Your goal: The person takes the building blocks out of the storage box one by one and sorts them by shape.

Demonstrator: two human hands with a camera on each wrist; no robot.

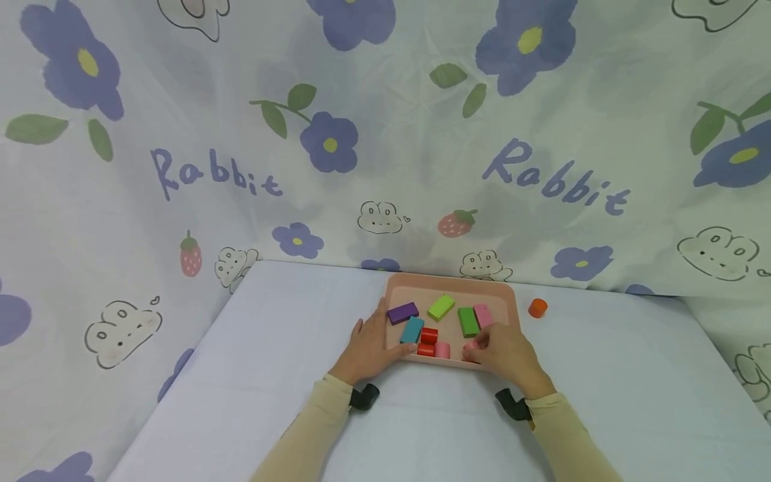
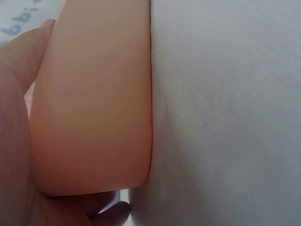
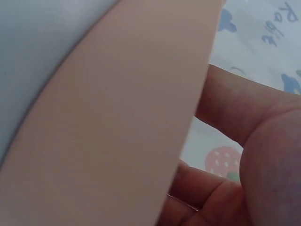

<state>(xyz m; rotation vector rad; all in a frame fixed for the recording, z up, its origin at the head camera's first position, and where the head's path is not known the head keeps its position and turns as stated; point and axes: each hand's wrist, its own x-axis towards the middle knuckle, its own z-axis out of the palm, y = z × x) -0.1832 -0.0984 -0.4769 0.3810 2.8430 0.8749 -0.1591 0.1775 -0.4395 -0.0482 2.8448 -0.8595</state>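
A peach-coloured tray (image 1: 452,282) lies on the table with coloured blocks inside. My left hand (image 1: 367,348) holds its near left corner, thumb over the front rim and fingers along the left side; the left wrist view shows the corner wall (image 2: 94,103) against the palm. Inside the front right part, my right hand (image 1: 508,351) pinches a small pink cylinder (image 1: 470,351), partly hidden by the fingers. Left of it stand another pink cylinder (image 1: 442,350) and two red cylinders (image 1: 429,336). In the right wrist view, the thumb and fingers reach over the tray wall (image 3: 113,113).
Rectangular blocks in the tray are purple (image 1: 403,313), teal (image 1: 412,330), lime (image 1: 441,307), green (image 1: 468,322) and pink (image 1: 483,316). An orange cylinder (image 1: 538,308) sits on the white table (image 1: 602,375) right of the tray. A printed cloth (image 1: 397,174) hangs behind.
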